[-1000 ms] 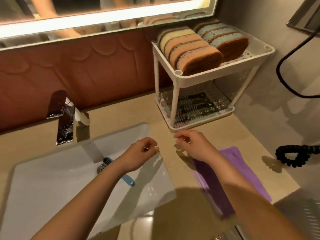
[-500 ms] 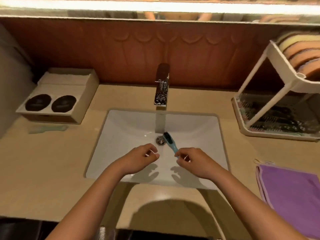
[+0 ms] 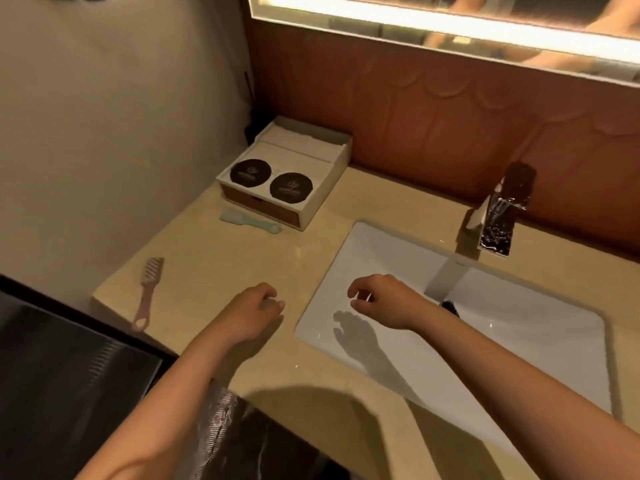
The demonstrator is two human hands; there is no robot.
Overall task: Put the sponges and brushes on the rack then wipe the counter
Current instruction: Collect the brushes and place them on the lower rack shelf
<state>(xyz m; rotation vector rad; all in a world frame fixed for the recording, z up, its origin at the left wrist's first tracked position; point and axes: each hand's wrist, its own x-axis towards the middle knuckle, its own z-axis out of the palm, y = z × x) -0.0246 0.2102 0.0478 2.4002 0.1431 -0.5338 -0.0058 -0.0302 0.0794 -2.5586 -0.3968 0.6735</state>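
Two brushes are lying out on the counter. The pink brush is near the front left corner, flat, with its bristle end pointing away from the person. The mint brush is also flat, just in front of the box, close enough that I can't tell whether they touch. That box sits in the back corner against the wall with two black discs on top.

A third one, the dark brush, is down in the sink. Only its bristles poke out from behind the right wrist, so the handle is hidden.

Left hand hovers over the counter just left of the sink, fingers loosely curled in, nothing in them as far as I can see. Right hand hangs over the sink's left end, fingers loosely curled too, thumb and forefinger a bit apart, holding nothing. Its shadow falls on the basin below.

Tap stands behind the sink, and a lit mirror runs along the top.
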